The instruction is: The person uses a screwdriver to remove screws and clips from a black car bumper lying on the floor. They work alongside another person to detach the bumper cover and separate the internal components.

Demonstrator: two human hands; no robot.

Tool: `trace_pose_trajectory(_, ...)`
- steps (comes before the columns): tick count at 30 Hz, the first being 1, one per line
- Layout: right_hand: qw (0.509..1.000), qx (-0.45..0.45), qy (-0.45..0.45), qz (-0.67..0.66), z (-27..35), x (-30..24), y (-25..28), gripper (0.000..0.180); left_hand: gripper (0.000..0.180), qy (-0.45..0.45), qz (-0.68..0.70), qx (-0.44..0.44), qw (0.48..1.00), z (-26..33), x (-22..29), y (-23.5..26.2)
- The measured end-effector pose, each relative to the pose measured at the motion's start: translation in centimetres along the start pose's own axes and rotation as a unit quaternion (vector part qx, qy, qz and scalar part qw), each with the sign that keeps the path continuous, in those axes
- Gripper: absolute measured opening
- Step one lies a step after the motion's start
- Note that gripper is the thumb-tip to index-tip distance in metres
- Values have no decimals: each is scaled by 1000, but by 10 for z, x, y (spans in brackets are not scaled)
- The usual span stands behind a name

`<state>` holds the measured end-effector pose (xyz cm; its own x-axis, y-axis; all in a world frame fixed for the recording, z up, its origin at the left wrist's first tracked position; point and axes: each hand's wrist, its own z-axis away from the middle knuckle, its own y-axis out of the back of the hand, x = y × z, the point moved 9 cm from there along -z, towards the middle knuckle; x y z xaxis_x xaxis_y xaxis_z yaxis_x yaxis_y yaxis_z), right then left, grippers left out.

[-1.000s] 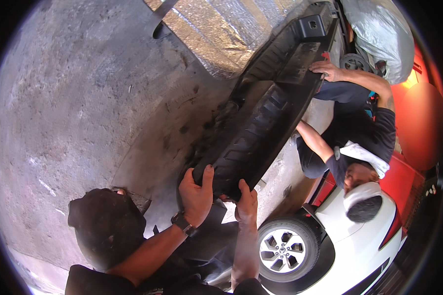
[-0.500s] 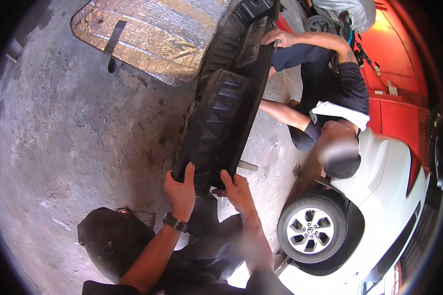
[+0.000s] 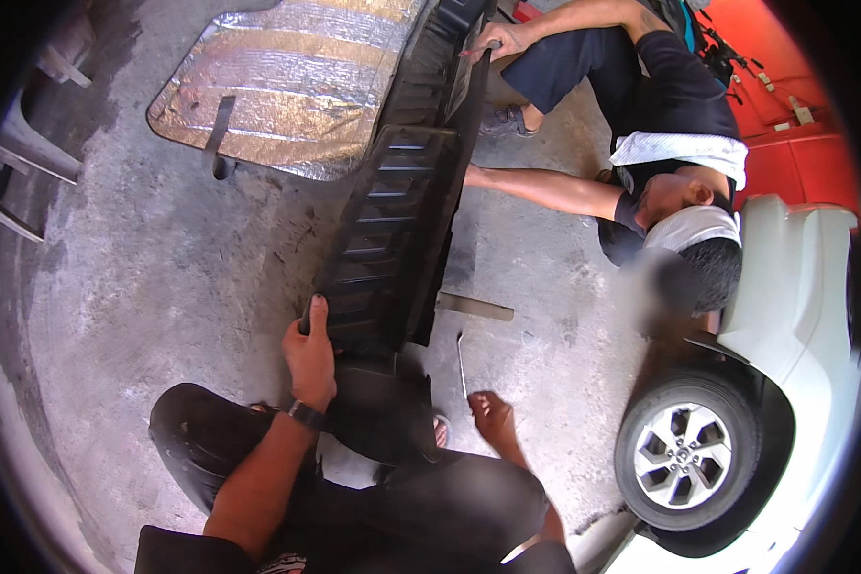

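The left grip [image 3: 312, 362] pinches the near end of a ribbed black panel [image 3: 385, 215]; the right grip [image 3: 495, 421] curls beside a thin rod [image 3: 462, 364], its hold on it unclear.

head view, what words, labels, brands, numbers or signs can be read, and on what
No text reads clearly.
Dark shirt: pale print at the lower edge, too small and cut off.
Wheel: hub mark, too small.
Black panel: none readable.
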<state>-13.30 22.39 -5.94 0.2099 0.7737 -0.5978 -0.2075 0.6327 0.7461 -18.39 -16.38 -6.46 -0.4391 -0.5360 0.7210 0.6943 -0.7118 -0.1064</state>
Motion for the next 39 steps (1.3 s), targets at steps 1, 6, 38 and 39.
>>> trace_pose_trajectory(1,999,27,-19,-6,12,29,-13,22,49,-11,-7,-2,1000,-1,2,-2)
trace_pose_trajectory(6,992,52,-70,-87,54,69,-79,20,54,-37,-61,9,997,2,9,-4)
trace_pose_trajectory(38,970,177,65,-151,55,86,-105,21,46,-30,-293,-8,956,-20,22,8)
trace_pose_trajectory(39,970,181,65,-148,55,87,-104,21,44,-33,-289,-15,957,-20,23,8)
